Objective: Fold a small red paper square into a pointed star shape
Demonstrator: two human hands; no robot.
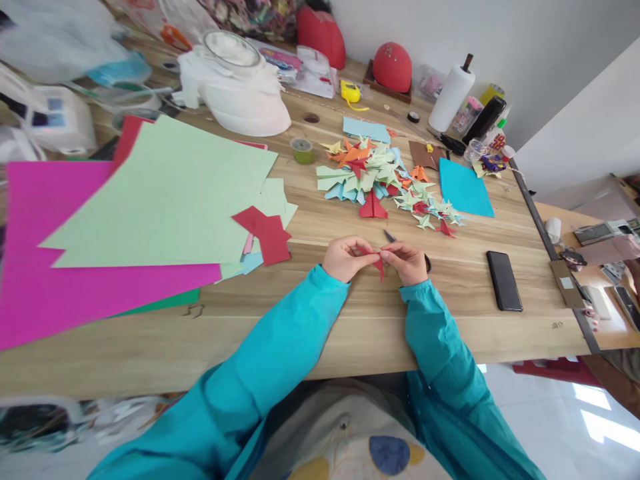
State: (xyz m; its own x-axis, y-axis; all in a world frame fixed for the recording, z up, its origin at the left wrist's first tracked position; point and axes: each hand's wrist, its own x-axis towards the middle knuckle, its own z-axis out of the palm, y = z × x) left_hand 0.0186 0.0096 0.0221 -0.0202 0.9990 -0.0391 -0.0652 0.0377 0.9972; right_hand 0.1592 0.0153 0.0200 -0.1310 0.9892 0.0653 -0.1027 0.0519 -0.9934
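Observation:
Between my two hands is a small piece of folded red paper (pixel 380 265), one pointed end hanging down. My left hand (pixel 346 259) pinches it from the left, and my right hand (pixel 407 261) pinches it from the right, fingertips nearly touching. Scissors (pixel 389 236) lie on the table, mostly hidden under my right hand, with a blade tip and part of a dark handle showing. Just beyond my hands is a pile of folded paper stars and planes (pixel 373 170) in green, red, orange and blue. Red paper scraps (pixel 267 233) rest to the left of my left hand.
Large green sheets (pixel 165 207) overlap a magenta sheet (pixel 75 293) on the left. A black phone (pixel 504 281) and a blue paper square (pixel 465 188) lie right. Behind stand a white cap (pixel 245 100), a yellow tape measure (pixel 350 92) and a paper roll (pixel 451 98).

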